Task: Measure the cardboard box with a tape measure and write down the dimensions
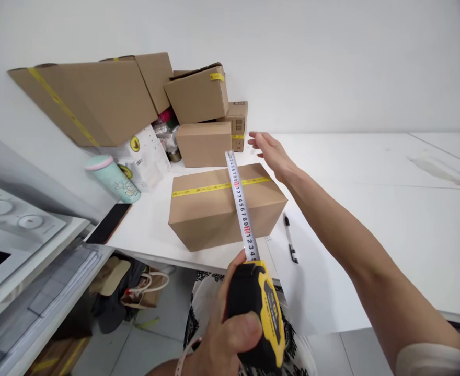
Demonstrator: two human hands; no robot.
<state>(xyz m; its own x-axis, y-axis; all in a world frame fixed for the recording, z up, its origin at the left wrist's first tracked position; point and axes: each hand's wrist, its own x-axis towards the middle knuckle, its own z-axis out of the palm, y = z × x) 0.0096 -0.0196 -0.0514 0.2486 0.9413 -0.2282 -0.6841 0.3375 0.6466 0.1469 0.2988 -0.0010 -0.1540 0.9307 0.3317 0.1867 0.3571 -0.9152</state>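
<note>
Left hand (222,337), lower centre, grips tape measure (269,313), blade (241,203) extended over taped carton (206,209); right hand (272,152), upper centre, extended and open

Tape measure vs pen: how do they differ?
The tape measure is in the left hand's grip; the pen lies untouched on the white table.
The tape measure is chunky; the pen is thin.
The tape measure is yellow and black, its blade drawn out; the pen is black and pale.
Both show black parts.
</note>
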